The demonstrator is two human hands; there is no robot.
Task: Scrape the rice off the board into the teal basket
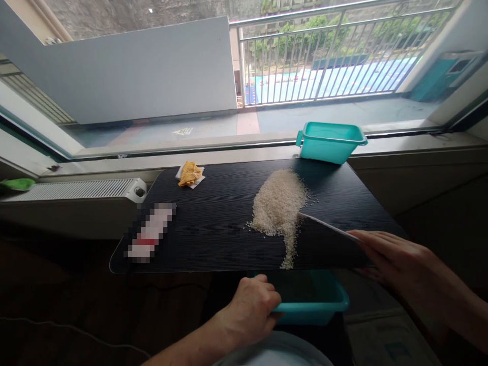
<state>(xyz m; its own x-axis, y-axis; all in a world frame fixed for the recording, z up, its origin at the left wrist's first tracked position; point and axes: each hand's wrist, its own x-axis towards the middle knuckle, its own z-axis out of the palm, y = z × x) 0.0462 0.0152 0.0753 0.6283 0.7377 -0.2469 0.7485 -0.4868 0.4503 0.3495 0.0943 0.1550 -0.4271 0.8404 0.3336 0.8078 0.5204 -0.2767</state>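
Note:
A pile of white rice [278, 201] lies on the black table [213, 223], with a narrow trail running to the front edge. My right hand [400, 256] is closed on a thin white tool [331, 227], seen nearly edge-on, so its exact kind is unclear. The tool's far end touches the right side of the pile. Below the table's front edge, my left hand [255, 305] grips the left end of a teal plastic bin [312, 307]. The bin's inside is dark, and the tabletop hides part of it.
Another teal bin [331, 142] stands at the table's back right corner by the window. A folded yellow cloth [190, 174] rests on white paper at the back left. A blurred-out flat object [152, 231] lies at the left edge. Beyond is a white radiator [87, 190].

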